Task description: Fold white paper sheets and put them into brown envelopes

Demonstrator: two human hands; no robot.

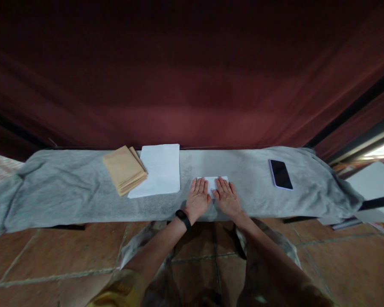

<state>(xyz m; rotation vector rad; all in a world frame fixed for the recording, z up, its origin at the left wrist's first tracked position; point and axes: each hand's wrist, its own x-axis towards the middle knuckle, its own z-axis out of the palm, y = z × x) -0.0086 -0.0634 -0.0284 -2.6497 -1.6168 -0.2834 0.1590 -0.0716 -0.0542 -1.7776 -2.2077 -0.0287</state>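
Note:
A small piece of white paper (212, 182), seemingly folded, lies on the grey cloth in front of me, its lower part covered by my hands. My left hand (197, 198) rests flat on its left side, fingers stretched out and pointing away from me. On the right side of the paper, my right hand (227, 198) presses flat too, fingers extended. A stack of white paper sheets (161, 170) lies left of my hands. Brown paper envelopes (123, 168) are piled further left, overlapping the edge of those sheets.
Grey cloth (77, 183) covers the long narrow table. A phone (280, 174) in a light purple case lies to the right. Dark red fabric (192, 94) hangs behind the table's far edge. Below are brown floor tiles (67, 251).

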